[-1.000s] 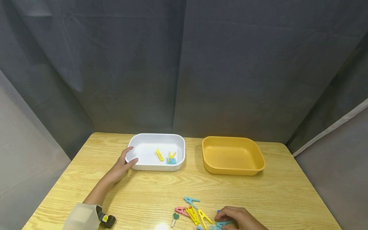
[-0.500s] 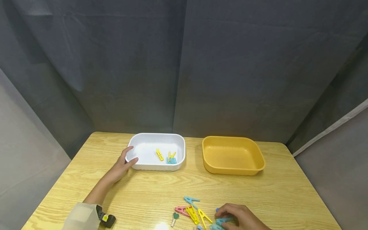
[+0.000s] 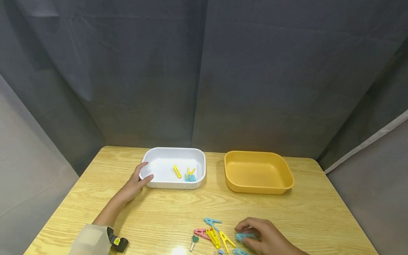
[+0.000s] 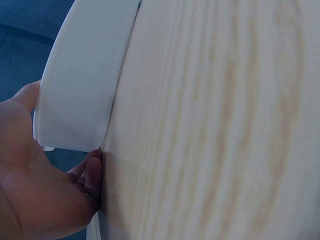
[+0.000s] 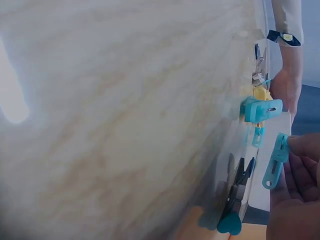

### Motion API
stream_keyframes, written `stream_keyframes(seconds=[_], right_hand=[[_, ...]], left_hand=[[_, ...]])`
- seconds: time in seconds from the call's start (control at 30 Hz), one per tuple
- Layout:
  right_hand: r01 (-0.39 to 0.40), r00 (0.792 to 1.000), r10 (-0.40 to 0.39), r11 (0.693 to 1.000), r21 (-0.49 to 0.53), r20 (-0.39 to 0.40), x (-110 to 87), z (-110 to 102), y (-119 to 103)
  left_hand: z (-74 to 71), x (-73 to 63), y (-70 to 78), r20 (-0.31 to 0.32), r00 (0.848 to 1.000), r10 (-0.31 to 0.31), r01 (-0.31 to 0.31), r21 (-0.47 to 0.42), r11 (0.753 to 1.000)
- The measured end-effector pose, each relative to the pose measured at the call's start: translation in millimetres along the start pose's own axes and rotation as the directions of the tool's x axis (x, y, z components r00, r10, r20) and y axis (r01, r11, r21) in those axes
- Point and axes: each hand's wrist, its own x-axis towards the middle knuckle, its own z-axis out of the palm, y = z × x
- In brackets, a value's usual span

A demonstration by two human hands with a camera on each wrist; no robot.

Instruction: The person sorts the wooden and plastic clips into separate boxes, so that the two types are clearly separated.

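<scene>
My right hand (image 3: 266,235) pinches a light blue clothespin (image 3: 244,237) between thumb and fingers. In the right wrist view this clothespin (image 5: 276,160) shows as a narrow bar at the fingertips, held over the table. At the far left my left hand (image 3: 134,184) grips the left end of a white tray (image 3: 172,150), thumb over its near side. The left wrist view has the left hand (image 4: 45,175) around the tray's corner, its wall (image 4: 85,75) filling the upper left. Two yellow clothespins and a light blue one (image 3: 190,178) lie inside the tray.
An orange tray (image 3: 259,190) stands at the back right. Near the front edge lie a blue clothespin (image 3: 211,222), a pink clothespin (image 3: 200,232), yellow clothespins (image 3: 214,239), another blue clothespin (image 3: 239,251) and a clip with a green heart (image 3: 194,239). Grey curtains surround the table.
My right hand has risen and moved away from the front edge with the blue clothespin, leaving another blue clothespin behind. The left hand and both trays have stayed put.
</scene>
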Motion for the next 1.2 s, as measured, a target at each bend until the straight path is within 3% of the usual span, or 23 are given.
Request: stream_keyframes(seconds=[0.4,0.7,1.2], right_hand=[[0.151,0.986,-0.150,0.989,-0.002,-0.070,19.7,3.5,-1.0],[0.088,0.992,-0.080,0.993,0.075,-0.096,36.1,5.0,-10.6],[0.113,0.984,-0.095,0.988,0.109,-0.151,67.7,1.9,-15.3]], left_hand=[[-0.7,0.3,0.2,0.006,1.000,0.003,-0.003,-0.005,1.000],[-0.5,-0.5,1.1,0.008,1.000,0.008,-0.008,0.000,1.000],[0.1,0.8,-0.7,-0.001,1.000,0.010,-0.010,0.004,1.000]])
